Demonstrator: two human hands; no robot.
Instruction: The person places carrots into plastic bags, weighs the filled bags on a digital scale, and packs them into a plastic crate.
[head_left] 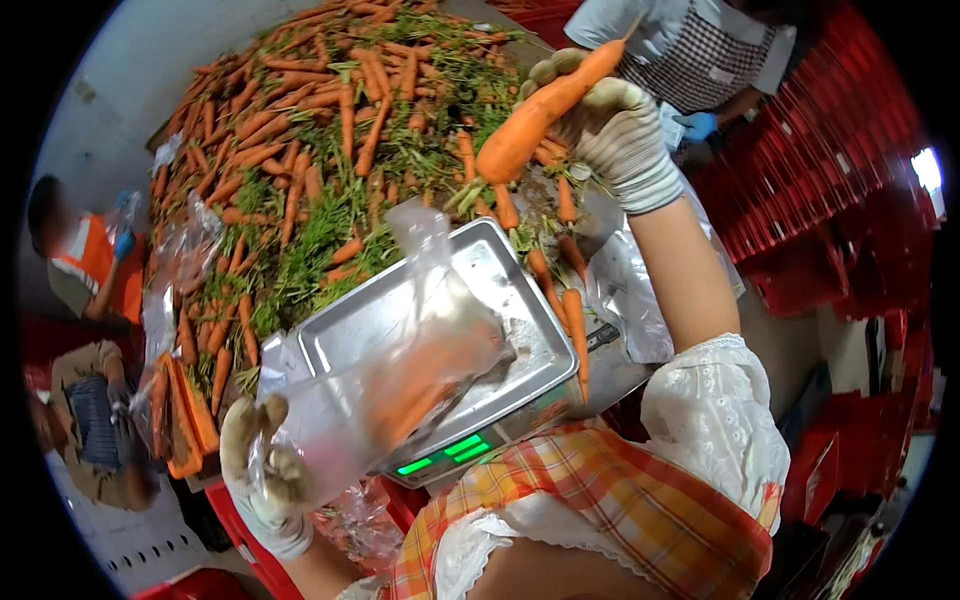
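In my gloved right hand (620, 135) is a large orange carrot (540, 118), raised above the right side of the pile with its thin tip pointing up and away. My gloved left hand (262, 465), at the lower left, grips the edge of a clear plastic bag (325, 420). Carrots show blurred through the bag's plastic (415, 395), over the metal tray of a weighing scale (480, 265). Whether the bag rests on the tray I cannot tell. Green lit digits (450, 452) show on the scale's front, too smeared to read.
A big heap of carrots (300, 110) with green tops covers the table beyond the scale. Plastic bags (630, 280) lie to the right. Stacked red crates (800, 150) stand at the right. Co-workers (95, 265) are at the left, and another person (690, 50) at the top.
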